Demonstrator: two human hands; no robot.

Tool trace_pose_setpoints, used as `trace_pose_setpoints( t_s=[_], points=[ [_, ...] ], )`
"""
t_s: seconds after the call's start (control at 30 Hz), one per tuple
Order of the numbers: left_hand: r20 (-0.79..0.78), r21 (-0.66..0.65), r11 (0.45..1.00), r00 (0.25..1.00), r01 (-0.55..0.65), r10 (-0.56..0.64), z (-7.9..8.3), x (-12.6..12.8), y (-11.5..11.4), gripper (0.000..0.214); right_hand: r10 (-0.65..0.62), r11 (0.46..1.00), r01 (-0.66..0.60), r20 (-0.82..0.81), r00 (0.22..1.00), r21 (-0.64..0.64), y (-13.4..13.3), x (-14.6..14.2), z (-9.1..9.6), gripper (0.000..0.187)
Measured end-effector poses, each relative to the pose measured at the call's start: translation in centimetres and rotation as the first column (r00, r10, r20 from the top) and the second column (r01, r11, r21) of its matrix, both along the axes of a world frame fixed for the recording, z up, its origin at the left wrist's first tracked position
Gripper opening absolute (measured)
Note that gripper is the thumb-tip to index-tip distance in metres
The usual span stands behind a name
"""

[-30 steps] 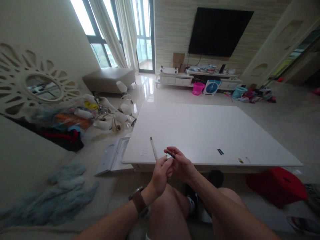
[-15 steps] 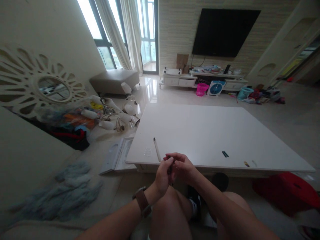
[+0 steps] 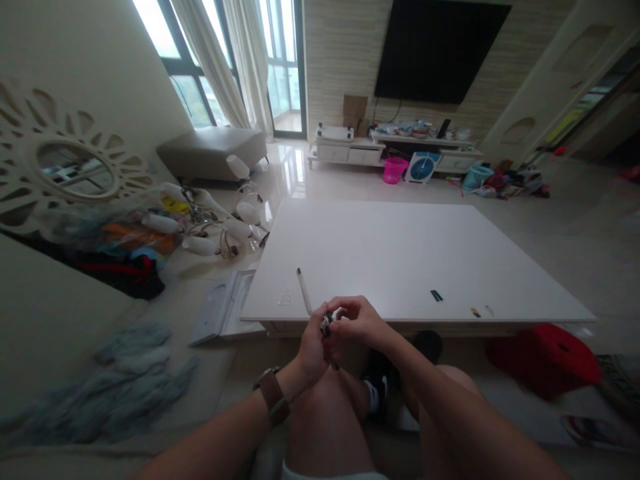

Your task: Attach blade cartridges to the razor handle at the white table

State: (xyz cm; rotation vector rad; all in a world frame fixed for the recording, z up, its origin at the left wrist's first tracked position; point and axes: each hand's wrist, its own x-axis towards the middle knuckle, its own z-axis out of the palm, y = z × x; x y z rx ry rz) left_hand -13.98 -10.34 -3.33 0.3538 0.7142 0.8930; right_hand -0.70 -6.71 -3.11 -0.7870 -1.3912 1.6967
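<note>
Both my hands meet just in front of the near edge of a low white table [image 3: 400,253], above my knees. My left hand [image 3: 311,347], with a brown watch on its wrist, and my right hand [image 3: 356,321] are closed together round a small dark and white object [image 3: 328,323] that I cannot make out. A white pen [image 3: 303,291] lies on the table just beyond my fingers. Further right on the table rest a small dark piece [image 3: 437,295] and two tiny bits [image 3: 475,312].
A red stool [image 3: 545,357] stands at the right under the table's edge. On the floor to the left are a white tray [image 3: 225,310], a chandelier with white shades [image 3: 210,227] and a grey fluffy rug [image 3: 125,387]. A TV and low cabinet line the far wall.
My hands have stayed together on the small object, turning it and shifting slightly; the view has swayed a little. The things on the table have not moved.
</note>
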Motion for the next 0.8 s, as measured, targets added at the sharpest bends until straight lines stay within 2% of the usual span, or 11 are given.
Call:
trace_pose_setpoints(
  t_s=[0.1, 0.27, 0.53, 0.67, 0.8],
  points=[
    [-0.024, -0.023, 0.999, 0.999, -0.03, 0.029, -0.2, 0.1, -0.1, 0.063, 0.002, 0.998, -0.004, -0.029, 1.0, -0.066, -0.2, -0.3, 0.2, 0.031],
    [-0.029, 0.038, 0.99, 0.99, -0.135, 0.136, 1.1, 0.0, 0.1, 0.052, -0.044, 0.993, 0.027, -0.144, 0.989, -0.116, -0.6, -1.4, 0.1, 0.038],
    [0.062, 0.099, 0.994, 0.997, -0.043, 0.037, 1.9, -0.4, 0.2, 0.052, -0.015, 0.996, 0.004, -0.121, 0.993, -0.088, -0.6, -1.0, -0.5, 0.049],
    [0.127, 0.17, 0.985, 0.991, 0.019, -0.041, 2.2, -0.5, 0.3, 0.054, -0.075, 0.993, 0.057, -0.174, 0.982, -0.104, -0.7, -1.3, -0.4, 0.043],
    [0.137, 0.192, 0.981, 0.989, 0.031, -0.058, 2.4, -0.5, 0.4, 0.055, -0.127, 0.984, 0.092, -0.242, 0.962, -0.153, -0.6, -1.8, -0.3, 0.037]
  ],
)
